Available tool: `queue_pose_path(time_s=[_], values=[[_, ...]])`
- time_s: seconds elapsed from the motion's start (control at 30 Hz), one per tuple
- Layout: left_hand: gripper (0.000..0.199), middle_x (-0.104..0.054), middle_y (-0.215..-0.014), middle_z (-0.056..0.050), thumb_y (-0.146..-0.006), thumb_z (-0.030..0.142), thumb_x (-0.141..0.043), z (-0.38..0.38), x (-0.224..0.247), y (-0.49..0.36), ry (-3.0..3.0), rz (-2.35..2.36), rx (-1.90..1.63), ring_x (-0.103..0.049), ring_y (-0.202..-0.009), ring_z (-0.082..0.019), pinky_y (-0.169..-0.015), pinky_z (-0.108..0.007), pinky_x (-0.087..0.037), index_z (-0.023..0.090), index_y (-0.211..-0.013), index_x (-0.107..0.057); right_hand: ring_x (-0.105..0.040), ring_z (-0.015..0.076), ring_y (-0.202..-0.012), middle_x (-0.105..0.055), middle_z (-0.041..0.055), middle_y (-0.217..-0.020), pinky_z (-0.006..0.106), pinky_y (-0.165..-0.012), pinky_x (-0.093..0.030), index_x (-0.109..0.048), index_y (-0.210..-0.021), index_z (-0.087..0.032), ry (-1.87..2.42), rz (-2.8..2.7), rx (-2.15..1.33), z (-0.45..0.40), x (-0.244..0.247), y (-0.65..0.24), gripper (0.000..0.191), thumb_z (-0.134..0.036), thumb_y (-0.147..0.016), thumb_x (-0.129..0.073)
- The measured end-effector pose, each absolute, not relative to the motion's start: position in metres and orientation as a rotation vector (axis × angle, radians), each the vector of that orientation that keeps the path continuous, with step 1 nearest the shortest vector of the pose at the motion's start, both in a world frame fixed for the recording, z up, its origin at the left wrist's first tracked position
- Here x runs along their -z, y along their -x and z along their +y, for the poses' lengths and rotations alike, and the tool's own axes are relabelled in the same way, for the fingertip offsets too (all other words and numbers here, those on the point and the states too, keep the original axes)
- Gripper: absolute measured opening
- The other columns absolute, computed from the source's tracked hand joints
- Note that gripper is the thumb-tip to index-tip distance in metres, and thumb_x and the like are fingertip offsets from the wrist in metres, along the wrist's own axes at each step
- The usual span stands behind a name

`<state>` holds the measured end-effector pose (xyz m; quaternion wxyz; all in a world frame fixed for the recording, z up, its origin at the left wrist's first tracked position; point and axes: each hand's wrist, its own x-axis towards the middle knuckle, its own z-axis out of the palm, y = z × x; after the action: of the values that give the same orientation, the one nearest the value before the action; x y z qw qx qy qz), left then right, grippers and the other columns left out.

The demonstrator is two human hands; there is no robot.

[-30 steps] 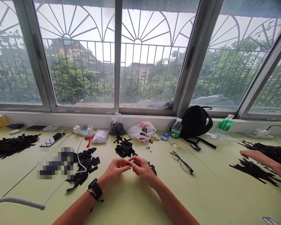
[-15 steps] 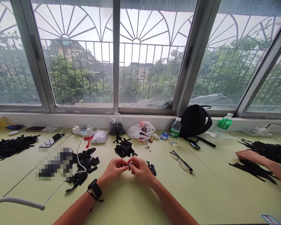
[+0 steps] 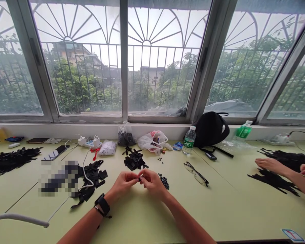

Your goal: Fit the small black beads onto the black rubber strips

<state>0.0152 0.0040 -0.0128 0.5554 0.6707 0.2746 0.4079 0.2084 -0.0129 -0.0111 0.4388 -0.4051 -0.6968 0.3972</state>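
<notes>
Pinching together above the pale green surface (image 3: 183,210), the left hand (image 3: 124,184) and right hand (image 3: 153,184) hold a small piece (image 3: 141,177) in narrowly closed fingers (image 3: 138,177), though it is hard to make out. Dark beads (image 3: 164,181) and black strips (image 3: 134,160) lie just ahead, seemingly kept within easy reach.

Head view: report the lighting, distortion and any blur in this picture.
Head view: bright daylight through the windows washes out the sky; the wide lens bows the frames; a pixelated patch blurs out something on the table; whatever the left hand and right hand pinch is too small to make out.
</notes>
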Motion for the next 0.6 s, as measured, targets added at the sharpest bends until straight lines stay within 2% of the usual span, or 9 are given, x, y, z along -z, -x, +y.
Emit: queue_pose_path(time_s=[0.6], values=[[0.034, -0.08, -0.103, -0.012, -0.085, 0.044, -0.077, 0.005, 0.014, -0.015, -1.567, 0.667, -0.937, -0.072, -0.097, -0.027, -0.092, -0.036, -0.053, 0.015, -0.102, -0.081, -0.062, 0.018, -0.066, -0.069, 0.003, -0.073, 0.028, -0.058, -0.041, -0.069, -0.091, -0.02, 1.0, -1.745, -0.909, -0.021, -0.001, -0.207, 0.019, -0.036, -0.093, -0.059]])
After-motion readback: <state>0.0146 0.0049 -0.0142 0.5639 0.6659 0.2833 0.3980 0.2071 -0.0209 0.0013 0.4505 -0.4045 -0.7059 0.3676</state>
